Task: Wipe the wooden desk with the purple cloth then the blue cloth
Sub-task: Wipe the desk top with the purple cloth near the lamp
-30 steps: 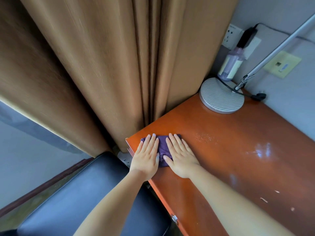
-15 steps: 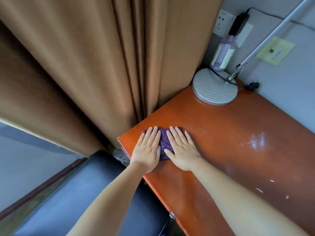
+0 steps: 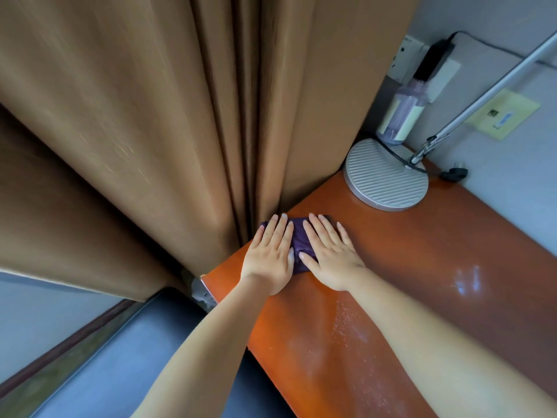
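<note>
Both hands are pressing flat on the purple cloth (image 3: 298, 245) at the centre of the head view, and the pair has travelled along the wooden desk (image 3: 422, 267) since the earlier frames. A second ago the cloth was lying at the near left corner of the desk; now it is sitting further up the left edge, touching the folds of the brown curtain (image 3: 150, 131) and nearer the round lamp base (image 3: 387, 176) in the upper right. The left hand (image 3: 269, 257) is lying with fingers straight and close together over the cloth's left part; the right hand (image 3: 330, 254) is lying the same way over its right part, fingers straight and slightly spread, thumb tucked toward the other hand. Neither hand is curling round the fabric; they are pushing it with flat palms.

As a judgement, the first pass with the purple cloth is under way along the curtain-side edge, with most of the surface to the lower right, where pale specks and smears are showing, not yet covered. No blue cloth is visible, so the second wipe looks far off.

Compared with the earlier frame, the near corner is now lying bare behind the wrists, and the lamp base, bottle (image 3: 401, 116) and wall socket (image 3: 405, 60) are appearing larger and lower right of their former places.
</note>
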Motion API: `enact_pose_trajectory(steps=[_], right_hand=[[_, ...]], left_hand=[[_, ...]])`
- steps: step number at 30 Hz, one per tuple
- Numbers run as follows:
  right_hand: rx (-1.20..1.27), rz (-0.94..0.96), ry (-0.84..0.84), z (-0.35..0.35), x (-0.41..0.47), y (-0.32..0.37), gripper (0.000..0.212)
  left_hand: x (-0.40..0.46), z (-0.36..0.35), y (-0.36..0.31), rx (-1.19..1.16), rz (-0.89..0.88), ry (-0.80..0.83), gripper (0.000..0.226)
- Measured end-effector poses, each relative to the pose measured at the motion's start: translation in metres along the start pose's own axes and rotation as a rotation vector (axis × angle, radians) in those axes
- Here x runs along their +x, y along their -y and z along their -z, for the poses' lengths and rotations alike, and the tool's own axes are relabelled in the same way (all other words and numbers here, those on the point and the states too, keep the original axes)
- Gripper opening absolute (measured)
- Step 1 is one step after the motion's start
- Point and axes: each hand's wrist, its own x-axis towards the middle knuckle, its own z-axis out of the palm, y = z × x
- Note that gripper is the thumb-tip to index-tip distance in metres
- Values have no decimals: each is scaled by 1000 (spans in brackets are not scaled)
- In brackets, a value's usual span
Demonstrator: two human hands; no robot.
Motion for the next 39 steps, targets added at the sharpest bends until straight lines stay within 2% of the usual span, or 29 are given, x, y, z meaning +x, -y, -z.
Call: enact_pose_trajectory(steps=[1, 4, 9, 20, 22, 25, 28, 33, 39], right_hand=[[4, 3, 1, 0, 3, -2, 83], [23, 3, 1, 3, 10, -6, 85], [45, -24, 29, 6, 9, -5, 66], [110, -45, 35, -6, -36, -5, 65], [121, -45, 32, -9, -40, -6, 69], [136, -31, 17, -11, -38, -8, 86], [136, -29, -7, -12, -31, -13, 86], [115, -43, -17, -8, -12, -27, 85], [114, -75, -10, 4, 8, -42, 67]], left_hand=[[3, 0, 0, 2, 6, 3, 68], [10, 3, -1, -14, 31, 18, 57], [12, 7, -3, -8, 53, 37, 56], [-19, 4, -31, 28, 41, 86, 55], [-19, 3, -31, 37, 25, 85, 55], [-16, 1, -28, 57, -8, 83, 54], [-10, 1, -27, 53, -24, 71, 64], [15, 3, -26, 37, -18, 47, 55], [48, 5, -23, 37, -42, 31, 55]])
